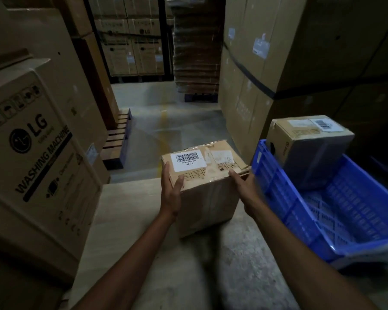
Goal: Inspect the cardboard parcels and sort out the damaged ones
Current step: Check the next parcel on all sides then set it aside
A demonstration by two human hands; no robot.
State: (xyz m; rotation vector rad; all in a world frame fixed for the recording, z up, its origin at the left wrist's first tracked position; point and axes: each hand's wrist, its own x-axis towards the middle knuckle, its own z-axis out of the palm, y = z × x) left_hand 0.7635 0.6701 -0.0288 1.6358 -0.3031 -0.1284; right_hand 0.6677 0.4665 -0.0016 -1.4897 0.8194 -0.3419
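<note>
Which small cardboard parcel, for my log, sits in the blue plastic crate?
The rightmost parcel, inside the blue crate; left hand and right hand grip the other parcel.

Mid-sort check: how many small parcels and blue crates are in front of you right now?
Small cardboard parcels: 2, the held parcel and the crated parcel
Blue plastic crate: 1
Total: 3

arms outstretched; left hand [171, 186] and right hand [244, 186] grip parcel [208, 198] sides.
</note>
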